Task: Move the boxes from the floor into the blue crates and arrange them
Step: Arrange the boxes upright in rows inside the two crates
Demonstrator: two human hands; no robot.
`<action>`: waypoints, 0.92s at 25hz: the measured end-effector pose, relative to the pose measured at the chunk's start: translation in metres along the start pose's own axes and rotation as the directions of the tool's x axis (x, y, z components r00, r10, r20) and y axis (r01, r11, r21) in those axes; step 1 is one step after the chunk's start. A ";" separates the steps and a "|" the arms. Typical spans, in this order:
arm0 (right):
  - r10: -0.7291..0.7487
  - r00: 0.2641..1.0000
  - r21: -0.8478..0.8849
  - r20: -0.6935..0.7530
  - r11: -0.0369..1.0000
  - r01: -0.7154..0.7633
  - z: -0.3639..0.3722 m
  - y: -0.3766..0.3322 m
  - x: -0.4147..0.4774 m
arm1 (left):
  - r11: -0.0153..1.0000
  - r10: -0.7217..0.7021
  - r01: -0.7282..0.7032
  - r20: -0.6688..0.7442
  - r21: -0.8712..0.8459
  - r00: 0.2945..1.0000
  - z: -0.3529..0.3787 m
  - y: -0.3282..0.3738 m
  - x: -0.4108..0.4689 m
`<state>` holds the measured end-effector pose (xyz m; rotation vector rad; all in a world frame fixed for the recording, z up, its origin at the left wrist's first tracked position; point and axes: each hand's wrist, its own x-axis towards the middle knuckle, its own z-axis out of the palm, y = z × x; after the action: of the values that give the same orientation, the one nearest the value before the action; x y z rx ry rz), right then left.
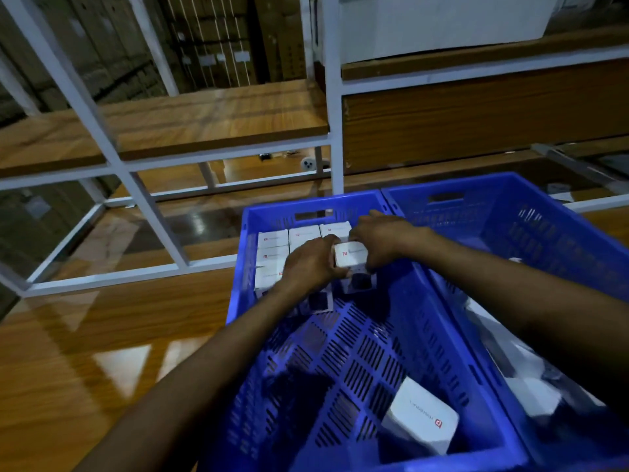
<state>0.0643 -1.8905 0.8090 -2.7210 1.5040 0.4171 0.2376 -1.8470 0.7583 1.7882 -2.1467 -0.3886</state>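
Mid-frame, the left hand (311, 264) and right hand (383, 238) both grip a white box (350, 255) in the blue crate (243, 267); next it should probably slide beside the packed boxes (272, 248).

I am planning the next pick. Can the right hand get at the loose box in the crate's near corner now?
Probably yes, once it lets go: the right hand grips a second box at the far end. The loose box lies uncovered, nothing between.
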 end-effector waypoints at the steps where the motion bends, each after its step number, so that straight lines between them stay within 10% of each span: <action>1: 0.009 1.000 -0.027 -0.009 1.000 -0.010 0.003 0.000 0.006 | 0.998 -0.018 0.019 -0.020 0.056 1.000 0.002 -0.002 0.005; 9: 0.067 0.995 0.127 -0.079 0.990 -0.057 0.027 -0.003 0.041 | 0.945 -0.055 0.082 -0.093 0.317 0.994 0.014 -0.014 0.033; 23: 0.189 0.975 0.324 -0.119 0.935 -0.142 0.048 -0.016 0.059 | 0.966 -0.181 0.193 -0.078 0.175 0.980 0.025 -0.017 0.047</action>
<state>0.0966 -1.9242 0.7470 -2.4333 1.6761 -0.0289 0.2344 -1.8963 0.7323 2.0843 -2.0349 -0.1820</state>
